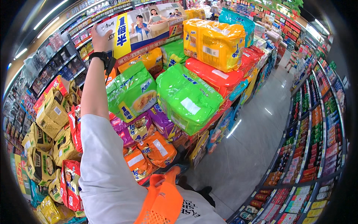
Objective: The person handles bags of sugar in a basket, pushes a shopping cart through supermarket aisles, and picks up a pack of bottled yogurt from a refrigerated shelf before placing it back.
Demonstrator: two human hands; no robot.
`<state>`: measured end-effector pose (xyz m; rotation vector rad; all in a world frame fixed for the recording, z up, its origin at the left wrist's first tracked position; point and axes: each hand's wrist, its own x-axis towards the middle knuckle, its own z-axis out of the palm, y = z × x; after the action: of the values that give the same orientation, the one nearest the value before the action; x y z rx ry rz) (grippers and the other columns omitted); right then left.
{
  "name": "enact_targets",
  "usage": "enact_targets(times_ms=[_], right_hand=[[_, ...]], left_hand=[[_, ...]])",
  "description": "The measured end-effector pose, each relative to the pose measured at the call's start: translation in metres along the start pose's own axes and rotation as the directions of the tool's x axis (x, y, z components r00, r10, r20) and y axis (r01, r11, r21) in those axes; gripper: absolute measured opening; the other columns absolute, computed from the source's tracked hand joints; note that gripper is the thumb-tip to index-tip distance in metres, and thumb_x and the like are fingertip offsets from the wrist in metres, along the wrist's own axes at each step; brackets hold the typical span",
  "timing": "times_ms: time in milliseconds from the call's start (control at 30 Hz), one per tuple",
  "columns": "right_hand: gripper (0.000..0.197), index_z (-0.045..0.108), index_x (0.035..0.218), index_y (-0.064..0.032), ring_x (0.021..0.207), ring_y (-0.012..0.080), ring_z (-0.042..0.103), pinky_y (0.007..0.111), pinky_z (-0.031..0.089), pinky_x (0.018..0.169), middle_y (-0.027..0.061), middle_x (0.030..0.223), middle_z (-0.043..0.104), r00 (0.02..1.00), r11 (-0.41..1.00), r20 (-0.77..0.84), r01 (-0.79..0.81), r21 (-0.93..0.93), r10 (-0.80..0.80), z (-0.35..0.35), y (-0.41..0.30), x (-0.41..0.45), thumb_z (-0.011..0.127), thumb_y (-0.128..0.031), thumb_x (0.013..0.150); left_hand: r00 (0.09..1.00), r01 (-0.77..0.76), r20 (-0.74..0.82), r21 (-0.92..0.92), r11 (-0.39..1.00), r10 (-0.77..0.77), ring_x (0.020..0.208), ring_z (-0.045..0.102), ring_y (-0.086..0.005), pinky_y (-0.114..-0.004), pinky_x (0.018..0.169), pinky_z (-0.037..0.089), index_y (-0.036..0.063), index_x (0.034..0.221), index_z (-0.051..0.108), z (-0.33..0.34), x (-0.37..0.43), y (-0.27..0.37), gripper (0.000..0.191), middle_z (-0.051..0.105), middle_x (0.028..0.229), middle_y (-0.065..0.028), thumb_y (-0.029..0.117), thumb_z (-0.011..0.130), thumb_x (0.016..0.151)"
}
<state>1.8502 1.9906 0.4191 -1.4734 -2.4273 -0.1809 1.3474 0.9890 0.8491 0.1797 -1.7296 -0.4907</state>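
Note:
My left hand (pixel 101 37), with a black band on its wrist, grips the left end of a printed cardboard display sign (pixel 139 30), its thumb over the front. The sign stands tilted behind a pile of plastic-wrapped instant noodle multipacks. Nearest below the hand are an orange-yellow pack (pixel 145 63) and a green pack (pixel 132 92). Another green pack (pixel 190 98) lies to the right, beside a red pack (pixel 215 75). A yellow pack (pixel 214 44) rests on top of the pile. Purple packs (pixel 163 121) and orange packs (pixel 158 148) lie lower, nearer my body. My right hand is out of view.
Beige noodle packs (pixel 53 112) and red packs (pixel 72 182) are heaped at the left. Store shelves (pixel 310 126) curve along the right, across a grey floor aisle (pixel 240 156). A person (pixel 292 58) is far down the aisle. More shelves (pixel 56 61) stand behind the pile.

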Motion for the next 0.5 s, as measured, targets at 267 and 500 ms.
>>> enact_targets(times_ms=[267, 500], right_hand=[[0.052, 0.049, 0.129, 0.0024, 0.115, 0.0467, 0.044, 0.055, 0.043, 0.091, 0.0298, 0.126, 0.047, 0.933, 0.923, -0.172, 0.261, -0.283, -0.317, 0.08, 0.038, 0.052, 0.067, -0.022, 0.087], [0.047, 0.054, 0.123, 0.0052, 0.113, 0.0451, 0.048, 0.053, 0.043, 0.092, 0.0296, 0.127, 0.049, 0.979, 0.955, 0.101, 0.146, 0.258, -0.177, -0.062, -0.092, 0.032, 0.069, -0.019, 0.086]], left_hand=[[0.972, 0.159, 0.185, -0.061, 0.985, -0.146, 0.107, 0.062, -0.0294, -0.037, 0.097, 0.048, -0.0035, 0.146, 0.005, 0.019, -0.005, 0.034, 0.121, 0.057, 0.123, -0.0197, 0.008, 0.091, 0.062], [0.691, 0.459, 0.502, 0.253, 0.852, -0.521, 0.083, 0.069, -0.0181, -0.032, 0.068, 0.055, -0.0039, 0.1, 0.072, 0.004, -0.031, 0.024, 0.057, 0.073, 0.095, -0.0106, 0.046, 0.082, 0.074]])
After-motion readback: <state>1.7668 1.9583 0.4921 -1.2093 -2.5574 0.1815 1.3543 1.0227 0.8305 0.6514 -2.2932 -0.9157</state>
